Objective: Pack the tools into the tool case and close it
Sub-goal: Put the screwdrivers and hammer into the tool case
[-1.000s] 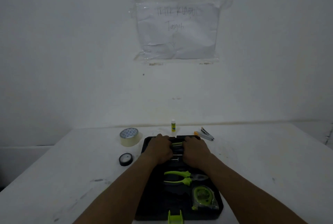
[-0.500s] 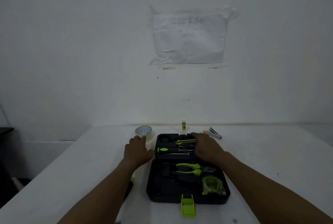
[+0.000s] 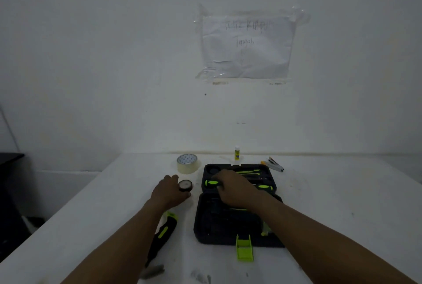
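The black tool case (image 3: pixel 200 226) lies open on the white table, its green latch (image 3: pixel 244 248) pointing toward me. My right hand (image 3: pixel 235 190) reaches over the far half, with fingers and thumb round the green and black handle of a screwdriver (image 3: pixel 211 183) in its slot. Thin green tools (image 3: pixel 249 172) lie behind it. Left of the case, my left hand (image 3: pixel 170 191) holds a small black tape roll (image 3: pixel 185 185) between thumb and fingers. A black and green handled tool (image 3: pixel 163 235) lies on the table, partly under my left forearm. My right arm hides the near half's contents.
A clear tape roll (image 3: pixel 187 163), a glue stick (image 3: pixel 237 153) and a small stapler (image 3: pixel 272 165) stand behind the case near the wall. A taped paper sheet (image 3: pixel 246 43) hangs on the wall. The table's left edge (image 3: pixel 75 203) runs diagonally, with a dark floor beyond.
My left hand left the case and went left to the black tape roll. My right hand slid left across the far half onto the screwdriver handle. The view swung left.
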